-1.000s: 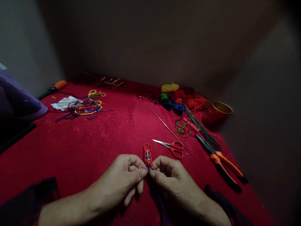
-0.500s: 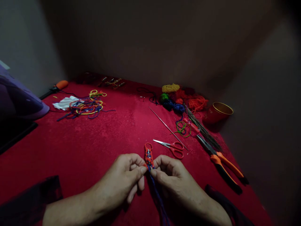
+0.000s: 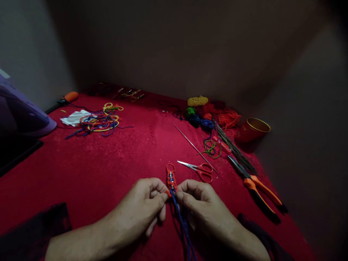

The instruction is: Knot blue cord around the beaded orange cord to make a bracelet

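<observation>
A small knotted bracelet (image 3: 171, 179) of orange-red and blue cord, with silvery beads down its middle and a loop at the top, lies between my hands. My left hand (image 3: 149, 203) pinches its lower left edge, where a bit of orange cord shows at the fingertips. On the opposite side, my right hand (image 3: 197, 203) pinches the lower right edge between thumb and forefinger. Long blue cords (image 3: 182, 223) trail from the bracelet toward me. Just beyond my right hand lie red-handled scissors (image 3: 201, 170).
Orange-handled pliers (image 3: 254, 185), a bundle of thin sticks (image 3: 235, 152) and a long needle-like rod (image 3: 191, 144) lie to the right. Behind them are yarn balls (image 3: 197, 101) and a red cup (image 3: 251, 132). Tangled cords (image 3: 102, 123) and a purple object (image 3: 21, 108) are left.
The bracelet's lower end has shifted slightly left, and my right thumb has moved a little away from the blue cords, which show more openly. Both hands stay at its edges.
</observation>
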A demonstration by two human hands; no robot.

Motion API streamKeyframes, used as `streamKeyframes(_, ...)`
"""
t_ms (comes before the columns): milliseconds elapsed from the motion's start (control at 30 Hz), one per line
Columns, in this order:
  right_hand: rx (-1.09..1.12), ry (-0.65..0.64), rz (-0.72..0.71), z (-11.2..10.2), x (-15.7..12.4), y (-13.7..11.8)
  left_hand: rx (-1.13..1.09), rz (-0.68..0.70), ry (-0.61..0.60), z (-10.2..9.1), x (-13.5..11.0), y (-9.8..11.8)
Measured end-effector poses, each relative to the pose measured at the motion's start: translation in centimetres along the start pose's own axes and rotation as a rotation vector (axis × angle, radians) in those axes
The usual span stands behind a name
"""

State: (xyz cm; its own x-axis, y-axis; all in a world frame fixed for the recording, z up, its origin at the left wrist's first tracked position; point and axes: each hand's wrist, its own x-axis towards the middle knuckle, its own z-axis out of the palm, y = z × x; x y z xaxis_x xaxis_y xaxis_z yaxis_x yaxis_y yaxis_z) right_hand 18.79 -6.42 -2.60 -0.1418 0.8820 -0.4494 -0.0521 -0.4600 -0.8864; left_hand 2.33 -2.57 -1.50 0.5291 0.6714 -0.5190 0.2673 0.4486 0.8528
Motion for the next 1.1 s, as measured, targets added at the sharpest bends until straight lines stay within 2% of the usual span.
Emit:
streamKeyframes(267, 0.001, -0.029, -0.007, 0.0, -0.2, -0.2, 0.132, -0.047, -0.020, -0.2, -0.2, 0.3)
streamKeyframes(433, -0.006, -0.041, -0.016, 0.0, 0.0, 0.0, 0.051, 0.001, 0.003, 0.3, 0.5, -0.7)
streamKeyframes(533, 0.003, -0.049, -0.018, 0.0, 0.1, 0.1, 0.074, 0.025, 0.034, 0.6, 0.7, -0.6)
streamKeyframes(733, 0.023, -0.057, -0.019, 0.0, -0.1, 0.2, 0.151, 0.087, 0.003, 0.5, 1.0, -0.7)
streamKeyframes(900, 0.016, -0.039, 0.007, 0.1, -0.1, 0.1, 0.318, 0.102, 0.047, 0.3, 0.7, -0.7)
streamKeyframes(1100, 0.062, -0.036, 0.004, 0.2, -0.1, 0.0, 0.682, 0.287, 0.198, 0.6, -0.4, 0.2)
